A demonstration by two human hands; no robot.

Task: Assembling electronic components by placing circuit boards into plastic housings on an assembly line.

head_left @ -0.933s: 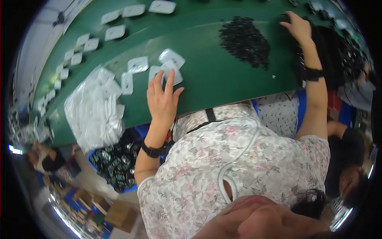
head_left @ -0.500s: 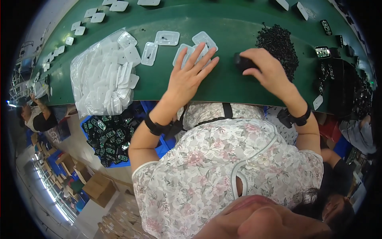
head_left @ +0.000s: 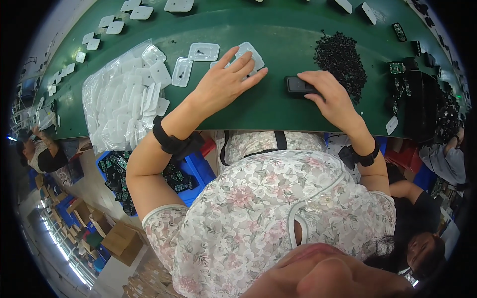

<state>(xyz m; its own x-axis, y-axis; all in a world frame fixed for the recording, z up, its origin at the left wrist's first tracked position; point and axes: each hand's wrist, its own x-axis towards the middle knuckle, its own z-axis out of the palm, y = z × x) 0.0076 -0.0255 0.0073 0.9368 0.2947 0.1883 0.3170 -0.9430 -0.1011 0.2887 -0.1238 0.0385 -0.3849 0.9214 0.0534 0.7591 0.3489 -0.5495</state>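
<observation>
My left hand [head_left: 222, 81] lies with fingers spread over white plastic covers, one of them [head_left: 250, 53] showing beyond the fingertips. What is under the palm is mostly hidden. My right hand [head_left: 330, 93] grips the right end of a small black rectangular case [head_left: 297, 85] between thumb and fingers, at the green table top. Left of my left hand, two more white covers, one lying crosswise [head_left: 203, 51] and one upright in the picture [head_left: 182, 72], each carry a small dark piece. Beyond my right hand spreads a pile of small black parts [head_left: 341, 59].
A clear bag of white covers [head_left: 121, 102] lies at the table's left. Below that edge stands a blue bin [head_left: 195, 174] with circuit boards. Single white covers [head_left: 141, 13] line the far left. Black cases and boards [head_left: 397, 68] lie at right; other people sit at both sides.
My left hand has shifted slightly left and its elbow swung outward. The black case has turned flatter, so its top now shows. The whole view has shifted a little.
</observation>
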